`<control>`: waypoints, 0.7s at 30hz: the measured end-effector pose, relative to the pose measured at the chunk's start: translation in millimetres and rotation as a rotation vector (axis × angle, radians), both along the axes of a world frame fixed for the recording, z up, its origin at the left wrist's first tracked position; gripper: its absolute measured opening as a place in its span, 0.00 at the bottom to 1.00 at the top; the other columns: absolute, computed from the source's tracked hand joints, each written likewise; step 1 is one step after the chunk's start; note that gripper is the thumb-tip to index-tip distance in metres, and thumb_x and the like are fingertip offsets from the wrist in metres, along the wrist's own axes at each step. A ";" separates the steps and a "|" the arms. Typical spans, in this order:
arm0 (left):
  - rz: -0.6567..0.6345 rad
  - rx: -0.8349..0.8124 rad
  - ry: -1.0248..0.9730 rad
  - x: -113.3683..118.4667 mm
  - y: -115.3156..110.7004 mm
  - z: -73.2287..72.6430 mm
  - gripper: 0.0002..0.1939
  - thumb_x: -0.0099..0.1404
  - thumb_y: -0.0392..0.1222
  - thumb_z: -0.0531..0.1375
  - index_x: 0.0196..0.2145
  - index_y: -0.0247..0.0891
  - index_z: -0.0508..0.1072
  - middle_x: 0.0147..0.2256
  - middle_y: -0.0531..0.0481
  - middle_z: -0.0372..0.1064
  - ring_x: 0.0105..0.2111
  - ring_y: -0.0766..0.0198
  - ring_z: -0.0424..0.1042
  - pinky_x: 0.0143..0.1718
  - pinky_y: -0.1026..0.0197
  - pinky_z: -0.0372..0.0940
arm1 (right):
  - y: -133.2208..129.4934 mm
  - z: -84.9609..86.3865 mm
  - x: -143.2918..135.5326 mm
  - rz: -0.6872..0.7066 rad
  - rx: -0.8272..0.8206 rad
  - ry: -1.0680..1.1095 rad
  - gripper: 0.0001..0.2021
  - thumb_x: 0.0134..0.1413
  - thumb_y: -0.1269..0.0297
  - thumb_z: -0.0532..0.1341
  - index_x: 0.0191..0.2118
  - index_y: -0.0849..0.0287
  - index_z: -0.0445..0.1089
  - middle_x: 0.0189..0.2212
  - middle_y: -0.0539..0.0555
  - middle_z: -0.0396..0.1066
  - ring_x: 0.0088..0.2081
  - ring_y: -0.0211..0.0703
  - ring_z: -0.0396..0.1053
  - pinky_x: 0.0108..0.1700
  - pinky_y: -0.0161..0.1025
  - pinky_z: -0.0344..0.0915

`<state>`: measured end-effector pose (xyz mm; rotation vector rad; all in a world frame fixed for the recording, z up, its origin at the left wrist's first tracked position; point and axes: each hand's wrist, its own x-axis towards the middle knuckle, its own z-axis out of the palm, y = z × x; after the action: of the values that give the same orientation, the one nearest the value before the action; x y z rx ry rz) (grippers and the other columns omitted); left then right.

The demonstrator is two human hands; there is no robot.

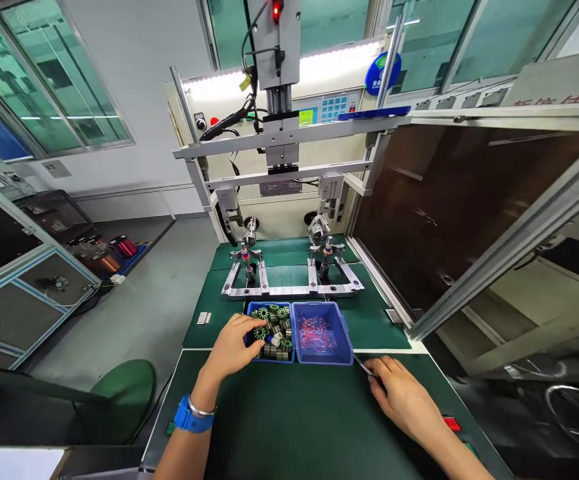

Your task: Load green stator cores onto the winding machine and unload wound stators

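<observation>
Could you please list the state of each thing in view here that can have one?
left hand: in the left blue bin, fingers on a stator core
right hand: on the green mat, holding a thin metal tool
right blue bin: holds red wire pieces
machine lamp: lit red
machine door: open

— Where's the left hand [233, 347]?
— Reaching into the left blue bin [269, 333], fingers curled on one of the small green-and-black round parts [260, 331] piled there.
— And the right hand [400, 395]?
— Resting on the green table [299, 427], pinching a thin metal tool [362, 365] just beside the right blue bin [321, 333], which holds red and blue wire bits.
— Behind them?
— A metal fixture [289, 277] under a machine [279, 100].
</observation>
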<state>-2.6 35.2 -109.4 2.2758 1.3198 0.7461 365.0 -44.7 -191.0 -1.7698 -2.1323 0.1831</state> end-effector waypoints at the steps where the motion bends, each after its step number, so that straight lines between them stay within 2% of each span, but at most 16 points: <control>1: -0.004 -0.005 -0.006 -0.8 -1.0 0.9 0.21 0.60 0.35 0.62 0.53 0.41 0.72 0.45 0.47 0.71 0.47 0.53 0.65 0.50 0.51 0.63 | 3.2 -4.2 2.0 0.000 -0.034 0.015 0.13 0.58 0.65 0.49 0.41 0.59 0.70 0.37 0.60 0.72 0.39 0.52 0.71 0.43 0.49 0.68; 4: -0.024 -0.057 -0.033 -5.8 -2.6 4.8 0.30 0.59 0.36 0.63 0.59 0.43 0.67 0.47 0.47 0.69 0.48 0.54 0.65 0.49 0.52 0.63 | 14.2 3.6 5.8 -0.004 -0.190 0.098 0.12 0.55 0.64 0.50 0.38 0.59 0.69 0.36 0.60 0.71 0.37 0.52 0.70 0.41 0.49 0.66; 6: -0.017 -0.098 -0.076 -11.6 1.7 7.1 0.31 0.60 0.38 0.63 0.61 0.46 0.65 0.49 0.47 0.68 0.46 0.55 0.66 0.46 0.53 0.64 | 24.8 20.9 10.6 0.026 -0.287 0.167 0.10 0.49 0.64 0.55 0.35 0.58 0.71 0.34 0.59 0.72 0.34 0.52 0.70 0.39 0.48 0.64; 8: 0.057 -0.151 -0.224 -19.2 15.2 8.9 0.28 0.60 0.40 0.64 0.58 0.45 0.68 0.48 0.47 0.69 0.43 0.56 0.67 0.42 0.56 0.65 | 42.0 42.2 17.3 0.068 -0.350 0.241 0.09 0.45 0.63 0.59 0.34 0.57 0.73 0.30 0.55 0.73 0.32 0.49 0.70 0.37 0.44 0.63; 11: 0.234 -0.245 -0.534 -30.2 56.7 12.8 0.27 0.57 0.43 0.66 0.54 0.39 0.71 0.44 0.46 0.70 0.35 0.62 0.68 0.36 0.61 0.66 | 85.7 73.4 24.4 0.080 -0.384 0.396 0.10 0.46 0.61 0.64 0.35 0.57 0.75 0.27 0.51 0.74 0.30 0.45 0.71 0.36 0.40 0.64; 14: 0.376 -0.297 -0.662 -33.6 113.0 20.1 0.25 0.64 0.46 0.61 0.56 0.34 0.65 0.43 0.43 0.70 0.29 0.67 0.67 0.29 0.65 0.65 | 145.7 96.0 20.6 -0.025 -0.351 0.603 0.07 0.51 0.61 0.65 0.33 0.60 0.74 0.25 0.49 0.72 0.30 0.40 0.69 0.34 0.36 0.65; 17: 0.485 -0.432 -0.706 -25.6 160.3 27.6 0.21 0.69 0.49 0.58 0.51 0.29 0.66 0.41 0.38 0.70 0.24 0.67 0.67 0.24 0.66 0.65 | 201.8 108.2 7.5 -0.219 -0.295 0.806 0.09 0.61 0.61 0.61 0.36 0.63 0.70 0.29 0.49 0.71 0.29 0.35 0.68 0.33 0.35 0.67; 19: 0.512 -0.557 -0.723 -15.7 179.9 30.1 0.24 0.70 0.54 0.56 0.48 0.26 0.67 0.38 0.34 0.70 0.23 0.63 0.69 0.24 0.62 0.68 | 227.6 112.6 -2.4 -0.346 -0.303 0.926 0.12 0.65 0.57 0.58 0.40 0.63 0.69 0.33 0.50 0.70 0.30 0.35 0.69 0.33 0.36 0.69; 21: 0.515 -0.658 -0.755 -4.9 191.5 30.2 0.30 0.70 0.59 0.55 0.50 0.25 0.65 0.36 0.32 0.71 0.26 0.57 0.73 0.27 0.58 0.71 | 242.7 116.2 -11.3 -0.429 -0.376 1.030 0.17 0.67 0.52 0.55 0.44 0.63 0.68 0.34 0.52 0.70 0.31 0.35 0.69 0.33 0.37 0.70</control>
<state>-7.5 226.7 -79.2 0.9917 1.4565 1.0017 353.7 197.9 -74.8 -1.6916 -1.0072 1.1419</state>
